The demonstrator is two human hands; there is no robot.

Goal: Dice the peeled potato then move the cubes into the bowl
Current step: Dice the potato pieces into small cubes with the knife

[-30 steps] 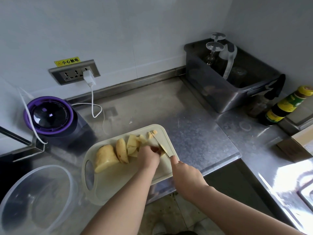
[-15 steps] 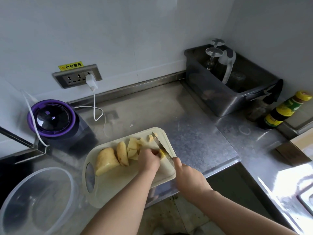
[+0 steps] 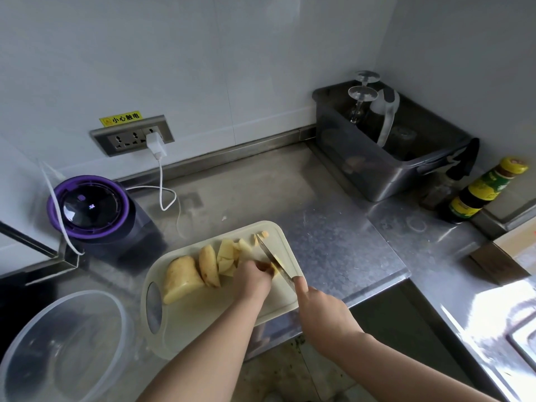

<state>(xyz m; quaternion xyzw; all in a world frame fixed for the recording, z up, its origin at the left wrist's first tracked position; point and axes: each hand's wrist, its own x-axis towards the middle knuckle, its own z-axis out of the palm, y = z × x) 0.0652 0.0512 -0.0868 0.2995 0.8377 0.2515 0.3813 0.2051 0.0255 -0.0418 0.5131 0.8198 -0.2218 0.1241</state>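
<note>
Steel counter (image 3: 333,227) in a corner, white walls behind.

Far left, at the near edge: clear plastic bowl (image 3: 63,349), no potato in it. Behind it sits a purple-lidded appliance (image 3: 88,206). A wall socket strip (image 3: 132,135) is above that, with a white charger (image 3: 155,145) plugged in and its cable (image 3: 162,184) looping down onto the counter.

Centre: cream cutting board (image 3: 203,314), handle hole on the bowl side, near edge overhanging the counter. All the potato is on the board. The big uncut end piece (image 3: 181,278) is leftmost, then a thick slice (image 3: 208,265) leaning on it, then rough chunks (image 3: 227,253). A few small cubes (image 3: 262,235) lie at the far right corner.

Left hand (image 3: 252,278): fingers curled down, pinning a potato piece right against the blade. The piece itself is mostly hidden under the hand.

Knife (image 3: 272,258): blade runs diagonally, tip toward the far edge of the board, edge down beside the left fingers. Can't tell how deep it is in the piece.

Right hand (image 3: 322,311): wrapped around the knife handle, index finger extended along the spine. The handle is hidden in the fist.

Right side: grey bin (image 3: 377,169) against the wall with upturned stemmed glasses (image 3: 362,94) in it. A yellow-capped bottle (image 3: 481,190) stands just beside it, and a cardboard box (image 3: 507,256) sits at the frame edge.
</note>
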